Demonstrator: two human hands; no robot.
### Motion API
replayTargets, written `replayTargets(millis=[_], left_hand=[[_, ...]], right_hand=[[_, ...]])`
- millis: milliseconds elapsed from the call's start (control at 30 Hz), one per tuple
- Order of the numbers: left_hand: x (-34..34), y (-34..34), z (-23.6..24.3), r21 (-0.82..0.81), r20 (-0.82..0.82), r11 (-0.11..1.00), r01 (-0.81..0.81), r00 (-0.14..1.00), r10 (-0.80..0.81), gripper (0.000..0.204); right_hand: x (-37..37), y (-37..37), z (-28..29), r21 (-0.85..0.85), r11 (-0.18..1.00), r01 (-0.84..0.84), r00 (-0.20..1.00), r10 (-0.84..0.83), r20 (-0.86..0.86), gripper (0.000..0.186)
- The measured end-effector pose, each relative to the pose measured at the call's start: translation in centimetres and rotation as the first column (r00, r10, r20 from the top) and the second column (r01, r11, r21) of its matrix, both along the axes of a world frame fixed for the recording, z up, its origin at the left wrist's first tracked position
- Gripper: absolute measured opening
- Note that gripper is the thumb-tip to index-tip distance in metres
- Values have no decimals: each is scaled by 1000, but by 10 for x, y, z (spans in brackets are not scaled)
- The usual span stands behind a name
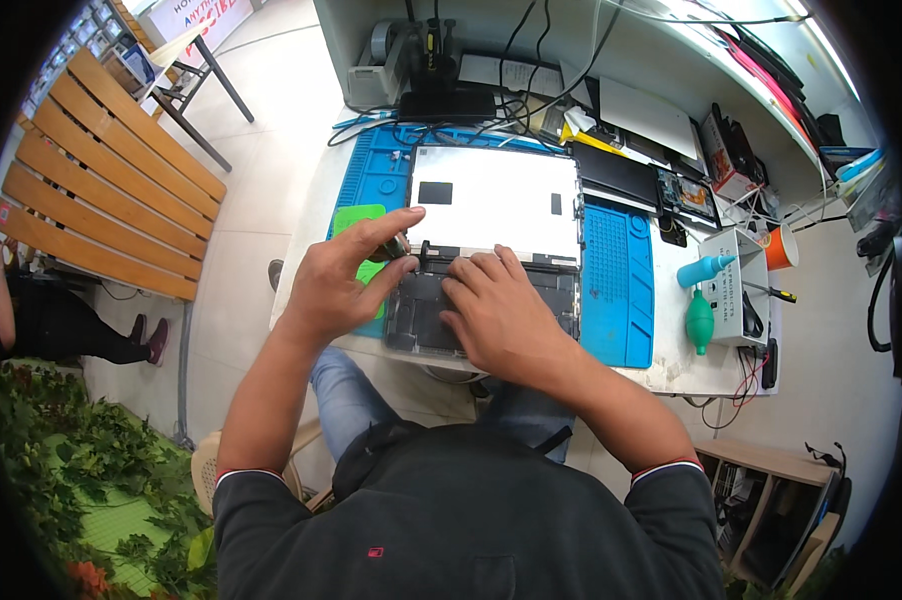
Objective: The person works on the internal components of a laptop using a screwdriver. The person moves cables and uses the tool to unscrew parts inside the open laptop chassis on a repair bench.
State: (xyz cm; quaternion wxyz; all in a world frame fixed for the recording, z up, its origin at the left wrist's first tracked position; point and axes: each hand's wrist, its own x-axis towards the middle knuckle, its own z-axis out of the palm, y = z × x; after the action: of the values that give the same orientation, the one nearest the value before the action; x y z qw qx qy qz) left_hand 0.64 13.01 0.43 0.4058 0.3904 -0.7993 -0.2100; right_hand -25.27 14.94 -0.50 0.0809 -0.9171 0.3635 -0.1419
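Note:
A laptop screen panel (501,190) with a silvery-white back lies face down on the blue work mat (619,275). Along its near edge runs a hinge strip, joined to a dark laptop base (421,318) closer to me. My left hand (336,280) is closed, with thumb and forefinger pinching a short metallic tool (399,246) over the left hinge; its tip and exact kind are hidden. My right hand (501,310) lies over the middle of the base, bent fingers apart and touching near the hinge strip. Nothing shows in it.
A green pad (356,218) lies left of the panel. Cables, a black box (446,106) and electronic parts crowd the back. To the right stand a blue squeeze bottle (701,270), a green air blower (699,322) and an orange cup (779,247). Another person (66,310) is at far left.

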Motion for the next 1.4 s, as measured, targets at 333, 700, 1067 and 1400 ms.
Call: replayTargets(millis=[333, 700, 1067, 1400], left_hand=[[-2, -1, -13, -1, -78, 999, -35, 996, 35, 88], [-2, 15, -28, 230, -390, 954, -192, 880, 271, 94], [13, 35, -36, 186, -597, 962, -201, 755, 273, 95], [25, 42, -30, 173, -563, 950, -261, 765, 313, 94]], right_hand=[[10, -13, -14, 20, 999, 31, 997, -32, 77, 27], [20, -14, -19, -19, 997, 76, 956, -67, 285, 23], [-43, -6, 5, 12, 957, 290, 863, -267, 430, 13], [-227, -41, -23, -190, 684, 705, 708, -658, 257, 7]])
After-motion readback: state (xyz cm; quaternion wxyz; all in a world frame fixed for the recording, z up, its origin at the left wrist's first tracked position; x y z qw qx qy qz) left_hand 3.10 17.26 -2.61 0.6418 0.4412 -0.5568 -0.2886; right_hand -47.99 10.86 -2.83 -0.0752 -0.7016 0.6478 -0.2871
